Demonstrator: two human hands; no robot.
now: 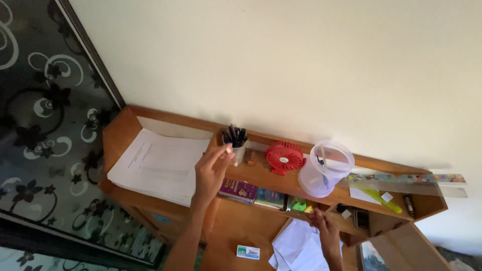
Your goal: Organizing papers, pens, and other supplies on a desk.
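Head view: the left hand (212,169) is raised to the wooden shelf (281,183), its fingertips pinching the rim of the small pen cup (236,149), which stands upright on the shelf at nine o'clock of the red fan (284,157); the cup is not lifted as far as shows. At five o'clock, the right hand (326,232) rests loosely curled on white papers (296,248) on the worktop (236,231), grasping nothing that I can make out; the clear tub (326,168) beyond the fan stands untouched.

The shelf top is crowded: a pen cup (237,145), a red fan (284,157) and a clear plastic jar (325,168) stand close together. Open room lies above them along the bare wall (281,60).
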